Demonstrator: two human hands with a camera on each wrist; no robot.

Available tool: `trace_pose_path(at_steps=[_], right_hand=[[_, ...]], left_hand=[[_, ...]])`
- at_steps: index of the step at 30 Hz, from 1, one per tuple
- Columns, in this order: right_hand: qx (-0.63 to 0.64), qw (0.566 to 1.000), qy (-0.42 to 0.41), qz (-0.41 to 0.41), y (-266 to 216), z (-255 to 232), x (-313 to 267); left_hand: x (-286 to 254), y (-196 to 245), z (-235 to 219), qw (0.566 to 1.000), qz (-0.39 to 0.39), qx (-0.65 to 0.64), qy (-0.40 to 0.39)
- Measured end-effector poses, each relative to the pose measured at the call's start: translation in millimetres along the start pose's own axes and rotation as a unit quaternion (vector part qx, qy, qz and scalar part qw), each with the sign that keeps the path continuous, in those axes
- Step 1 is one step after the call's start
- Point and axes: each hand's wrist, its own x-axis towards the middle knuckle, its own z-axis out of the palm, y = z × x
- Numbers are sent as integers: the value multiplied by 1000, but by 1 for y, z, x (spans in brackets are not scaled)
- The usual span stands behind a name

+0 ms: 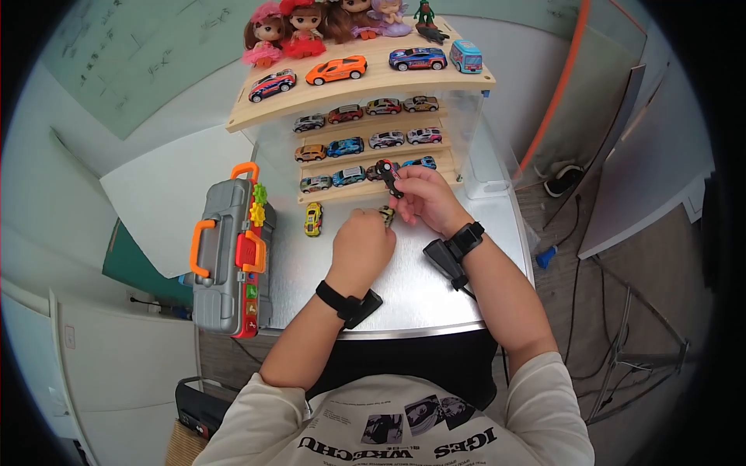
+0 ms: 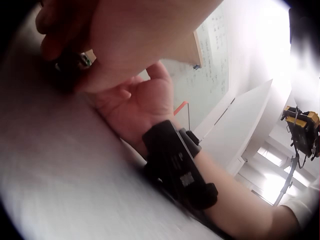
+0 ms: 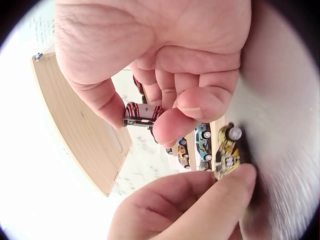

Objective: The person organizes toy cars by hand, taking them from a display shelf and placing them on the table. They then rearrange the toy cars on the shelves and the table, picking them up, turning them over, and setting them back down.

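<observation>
My right hand [image 1: 430,202] pinches a small toy car [image 1: 388,178] between thumb and fingers, in front of the lowest shelf row. Its dark underside faces me in the head view, while the right wrist view shows a white body with red and blue stripes [image 3: 143,110]. Just below and left, my left hand [image 1: 363,247] grips a yellow-and-black patterned toy car [image 3: 228,155] low at the metal tabletop. That car is mostly hidden by the fingers in the head view. A yellow toy car [image 1: 313,220] stands on the tabletop to the left of the left hand.
A wooden stepped rack [image 1: 299,199] carries rows of toy cars behind the hands. Above it, a wooden board [image 1: 373,76] bears larger cars, a blue toy bus [image 1: 466,57] and dolls [image 1: 305,29]. A grey toolbox [image 1: 225,256] with orange handles stands at the table's left edge.
</observation>
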Motion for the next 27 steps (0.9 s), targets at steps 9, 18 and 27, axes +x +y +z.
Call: trace_pose_path(at_steps=[9,18,27], right_hand=[[-20,1000,5,6,0,2,1],[-61,998,6,9,1,4,1],[-320,947,-22,18,7,26,-3]], left_hand=[[2,-33,-28,988,-110,109,25],[0,-20,-41,986,-87,92,105],[-3,-20,-39,994,-53,-93,24]])
